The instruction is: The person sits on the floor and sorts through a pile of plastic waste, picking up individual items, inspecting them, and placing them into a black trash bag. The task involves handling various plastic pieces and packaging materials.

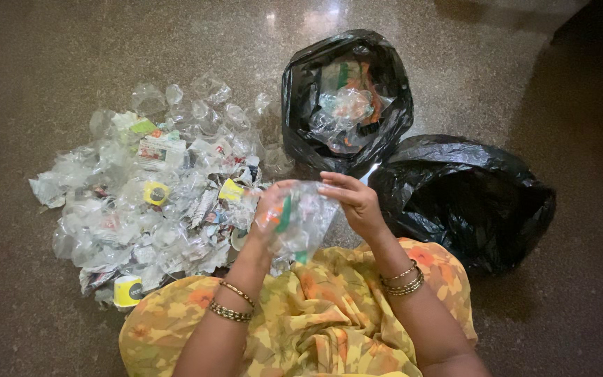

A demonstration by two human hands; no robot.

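Observation:
Both my hands hold one clear plastic bag [305,223] with green and orange print, raised over my lap. My left hand [265,218] grips its left side and shows partly through the plastic. My right hand [354,201] pinches its upper right edge with the fingers pointing left. Gold bangles sit on both wrists. Left of the hands a wide pile of crumpled clear plastic wrappers [155,188] lies on the floor.
An open black bin bag [301,91] holding clear plastic waste stands on the floor ahead. A second black bag [469,195] lies to the right, contents hidden. Yellow floral cloth [315,314] covers my lap. A yellow cup [128,290] lies near my left knee. The floor is brown speckled stone.

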